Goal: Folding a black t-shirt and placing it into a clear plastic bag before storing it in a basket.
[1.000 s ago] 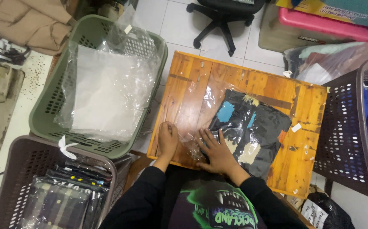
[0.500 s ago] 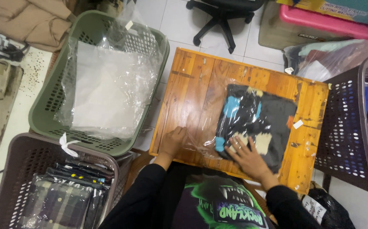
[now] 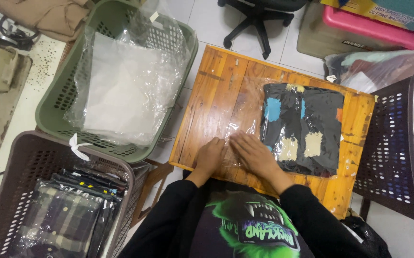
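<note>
I see my left hand (image 3: pixel 210 155) and right hand (image 3: pixel 254 152) pressed flat, fingers together and extended, gripping nothing, on the empty end of a clear plastic bag (image 3: pixel 245 110). The bagged black garment (image 3: pixel 303 126) lies on the wooden table (image 3: pixel 211 91).

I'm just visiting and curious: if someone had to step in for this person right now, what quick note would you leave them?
Left hand: flat on the empty end of the clear plastic bag, pressing it onto the wooden table.
Right hand: flat beside it on the same bag end, fingers spread.
Folded black shirt with coloured patches: already inside the bag, lying on the table's right half.
Done: shirt is bagged. Left: the bag's open end looks unsealed.
Nearby: green basket with spare clear bags, brown basket holding packed garments, both to the left.
</note>
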